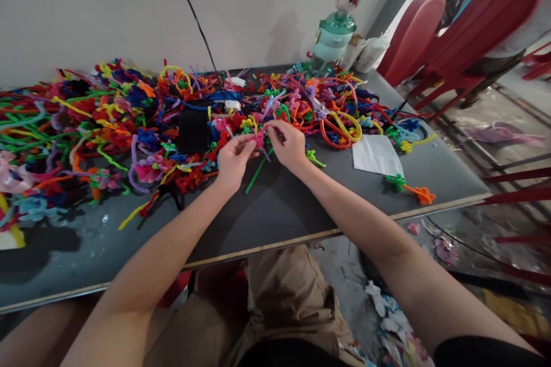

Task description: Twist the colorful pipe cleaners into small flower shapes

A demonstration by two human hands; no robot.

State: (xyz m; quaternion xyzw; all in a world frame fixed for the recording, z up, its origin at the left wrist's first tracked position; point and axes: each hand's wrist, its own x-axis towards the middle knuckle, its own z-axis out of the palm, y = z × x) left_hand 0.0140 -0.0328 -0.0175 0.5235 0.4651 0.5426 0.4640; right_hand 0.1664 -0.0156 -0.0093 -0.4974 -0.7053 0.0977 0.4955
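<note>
My left hand (235, 161) pinches a small pink pipe-cleaner flower (259, 138) between thumb and fingers, above the front of the dark table (275, 212). Close beside it, my right hand (287, 144) is closed at the flower's upper right edge, its fingertips pressed together on part of it. A green pipe cleaner (256, 174) and a short purple one lie just below the hands. Behind them spreads a heap of colourful pipe cleaners and twisted flowers (124, 103). What lies inside the right fingertips is too small to make out.
A black phone-like slab (193, 130) lies left of my hands. Scissors with red and yellow handles (344, 130) and a white paper square (377, 154) lie to the right. A green-lidded bottle (333, 39) stands by the wall. Red chairs (477, 39) are beyond the table's right end.
</note>
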